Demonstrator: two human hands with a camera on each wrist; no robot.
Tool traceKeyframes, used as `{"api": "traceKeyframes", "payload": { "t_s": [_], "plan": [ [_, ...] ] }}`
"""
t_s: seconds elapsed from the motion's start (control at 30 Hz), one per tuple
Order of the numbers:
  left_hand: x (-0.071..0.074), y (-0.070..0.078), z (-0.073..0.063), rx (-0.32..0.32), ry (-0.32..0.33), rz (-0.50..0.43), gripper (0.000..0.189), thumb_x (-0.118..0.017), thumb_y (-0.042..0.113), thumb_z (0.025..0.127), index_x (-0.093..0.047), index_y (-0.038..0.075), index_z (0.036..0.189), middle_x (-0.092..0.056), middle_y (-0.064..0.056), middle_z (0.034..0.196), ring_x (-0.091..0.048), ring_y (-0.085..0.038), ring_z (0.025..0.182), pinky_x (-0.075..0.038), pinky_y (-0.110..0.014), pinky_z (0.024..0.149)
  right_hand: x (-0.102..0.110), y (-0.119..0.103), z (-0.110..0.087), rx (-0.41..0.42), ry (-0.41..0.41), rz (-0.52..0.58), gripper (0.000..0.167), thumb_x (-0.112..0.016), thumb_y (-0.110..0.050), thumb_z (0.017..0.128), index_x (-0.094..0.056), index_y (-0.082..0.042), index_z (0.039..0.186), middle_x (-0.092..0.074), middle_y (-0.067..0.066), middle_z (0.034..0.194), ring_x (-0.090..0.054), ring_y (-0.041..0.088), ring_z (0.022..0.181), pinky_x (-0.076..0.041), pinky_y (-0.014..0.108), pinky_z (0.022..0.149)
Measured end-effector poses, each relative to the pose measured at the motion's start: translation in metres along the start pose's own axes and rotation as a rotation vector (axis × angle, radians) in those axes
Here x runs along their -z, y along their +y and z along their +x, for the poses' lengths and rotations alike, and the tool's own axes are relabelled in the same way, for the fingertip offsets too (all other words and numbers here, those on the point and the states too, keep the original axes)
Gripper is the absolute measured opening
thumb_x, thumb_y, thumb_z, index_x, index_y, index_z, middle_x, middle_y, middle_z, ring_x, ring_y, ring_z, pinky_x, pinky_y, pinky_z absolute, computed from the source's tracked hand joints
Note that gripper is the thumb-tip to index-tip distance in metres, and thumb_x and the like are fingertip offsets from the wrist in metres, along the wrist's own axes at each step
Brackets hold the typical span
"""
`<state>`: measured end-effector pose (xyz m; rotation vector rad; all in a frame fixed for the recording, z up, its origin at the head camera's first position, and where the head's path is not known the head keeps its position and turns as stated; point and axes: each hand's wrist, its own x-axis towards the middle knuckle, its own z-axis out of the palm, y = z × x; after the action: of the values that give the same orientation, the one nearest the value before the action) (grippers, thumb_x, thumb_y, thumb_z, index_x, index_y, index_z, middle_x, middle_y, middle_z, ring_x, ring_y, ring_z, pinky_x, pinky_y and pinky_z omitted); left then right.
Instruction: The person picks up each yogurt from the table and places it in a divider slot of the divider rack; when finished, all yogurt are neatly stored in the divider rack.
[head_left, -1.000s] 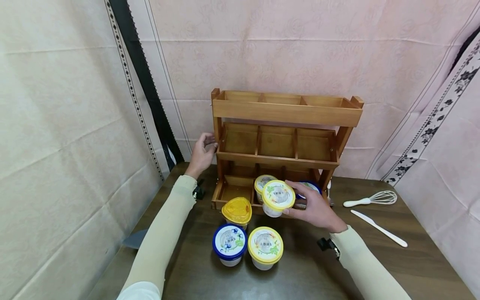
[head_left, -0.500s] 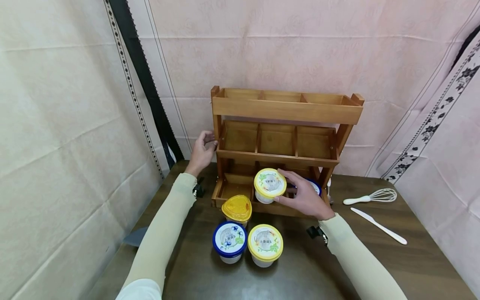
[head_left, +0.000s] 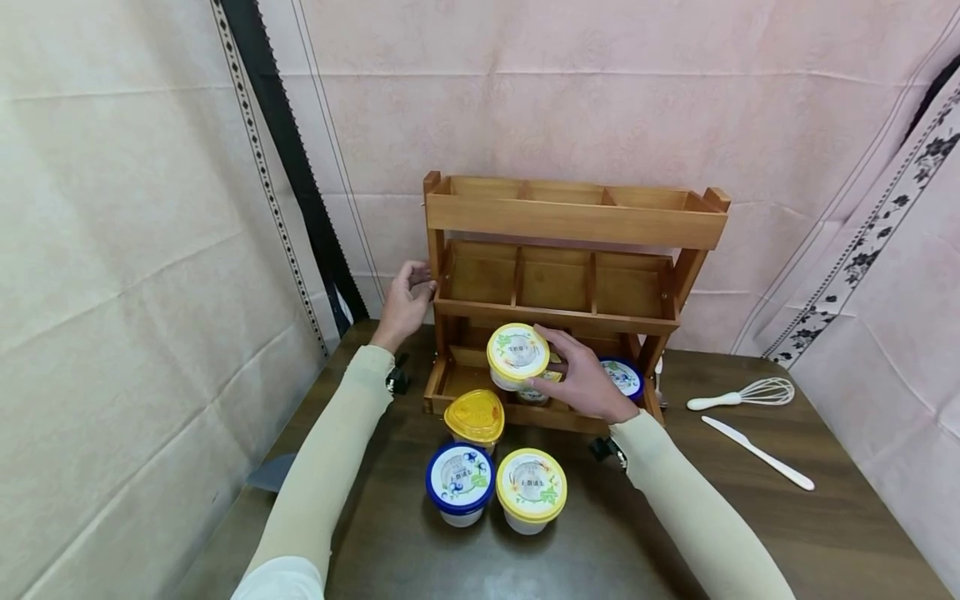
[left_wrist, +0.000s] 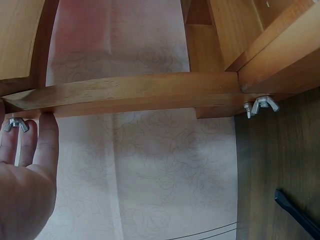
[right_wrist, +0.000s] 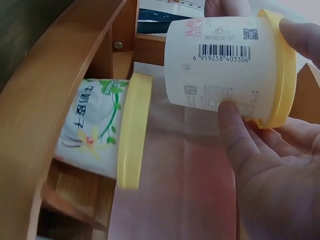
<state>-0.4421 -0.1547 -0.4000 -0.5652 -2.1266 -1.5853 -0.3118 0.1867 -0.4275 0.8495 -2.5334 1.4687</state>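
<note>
My right hand (head_left: 577,379) grips a white paper tub with a yellow lid (head_left: 517,352) by its side, in front of the bottom tier of the wooden rack (head_left: 577,223). In the right wrist view the tub's barcode side shows, thumb and fingers around it near the lid. Another yellow-lidded tub (right_wrist: 107,130) sits in the middle bottom compartment, partly hidden by my hand in the head view. A blue-lidded tub (head_left: 622,377) stands in the right one. My left hand (left_wrist: 30,175) touches the rack's left side post with its fingertips, fingers fairly straight.
In front of the rack stand a tub with a yellow heart-shaped lid (head_left: 474,417), a blue-lidded tub (head_left: 460,477) and a yellow-lidded tub (head_left: 532,485). A whisk (head_left: 742,394) and a white knife (head_left: 757,452) lie at right. Wing nuts (left_wrist: 264,104) jut from the rack's side.
My right hand has carried the yellow-lidded tub left and up, toward the bottom left compartment. The blue-lidded tub at right shows more fully. My left hand stays at the post.
</note>
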Motion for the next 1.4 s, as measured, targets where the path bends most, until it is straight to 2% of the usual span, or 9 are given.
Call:
{"api": "traceKeyframes", "payload": {
  "t_s": [0.23, 0.43, 0.6, 0.8, 1.07, 1.4],
  "plan": [
    [-0.001, 0.001, -0.001, 0.002, -0.002, -0.011, 0.031, -0.061, 0.010, 0.107, -0.056, 0.007, 0.137, -0.061, -0.016, 0.138, -0.061, -0.030, 0.133, -0.048, -0.051, 0.115, -0.015, 0.002, 0.012, 0.008, -0.005, -0.027, 0.090, -0.087, -0.029, 0.091, -0.036, -0.019, 0.165, -0.048, 0.008, 0.161, -0.061, 0.033, 0.137, -0.056, 0.050, 0.108],
    [-0.001, 0.001, 0.000, 0.001, -0.004, -0.009, 0.031, -0.061, 0.011, 0.107, -0.057, 0.007, 0.137, -0.061, -0.015, 0.138, -0.061, -0.029, 0.133, -0.048, -0.050, 0.115, -0.025, 0.005, 0.023, 0.001, -0.020, 0.005, 0.091, -0.086, -0.032, 0.092, -0.035, -0.016, 0.166, -0.047, 0.010, 0.161, -0.061, 0.034, 0.136, -0.054, 0.057, 0.108],
    [-0.001, 0.000, 0.001, -0.013, 0.003, -0.005, 0.030, -0.061, 0.010, 0.107, -0.057, 0.007, 0.136, -0.061, -0.015, 0.138, -0.062, -0.030, 0.132, -0.048, -0.050, 0.115, -0.033, 0.005, 0.033, -0.011, -0.039, -0.011, 0.093, -0.085, -0.037, 0.091, -0.035, -0.016, 0.166, -0.047, 0.009, 0.161, -0.060, 0.033, 0.138, -0.055, 0.055, 0.107],
    [-0.003, -0.001, 0.002, -0.016, 0.002, -0.003, 0.030, -0.061, 0.010, 0.107, -0.057, 0.007, 0.136, -0.061, -0.016, 0.137, -0.062, -0.031, 0.132, -0.048, -0.050, 0.115, -0.042, 0.010, 0.043, -0.059, -0.059, -0.058, 0.091, -0.085, -0.037, 0.092, -0.035, -0.016, 0.165, -0.046, 0.008, 0.162, -0.057, 0.033, 0.141, -0.056, 0.053, 0.107],
    [-0.002, -0.001, 0.001, -0.018, 0.001, -0.003, 0.029, -0.060, 0.009, 0.107, -0.057, 0.006, 0.136, -0.061, -0.016, 0.136, -0.062, -0.031, 0.132, -0.049, -0.050, 0.114, -0.047, 0.014, 0.052, -0.080, -0.089, -0.184, 0.091, -0.084, -0.041, 0.092, -0.036, -0.013, 0.165, -0.047, 0.012, 0.163, -0.057, 0.033, 0.140, -0.055, 0.051, 0.108],
    [-0.002, -0.003, 0.002, -0.020, 0.007, -0.018, 0.030, -0.061, 0.008, 0.106, -0.056, 0.005, 0.135, -0.060, -0.018, 0.136, -0.062, -0.032, 0.131, -0.047, -0.053, 0.115, -0.059, 0.011, 0.064, -0.077, -0.170, -0.259, 0.090, -0.082, -0.038, 0.095, -0.035, -0.007, 0.165, -0.048, 0.015, 0.162, -0.052, 0.032, 0.145, -0.044, 0.052, 0.121]
  ]
}}
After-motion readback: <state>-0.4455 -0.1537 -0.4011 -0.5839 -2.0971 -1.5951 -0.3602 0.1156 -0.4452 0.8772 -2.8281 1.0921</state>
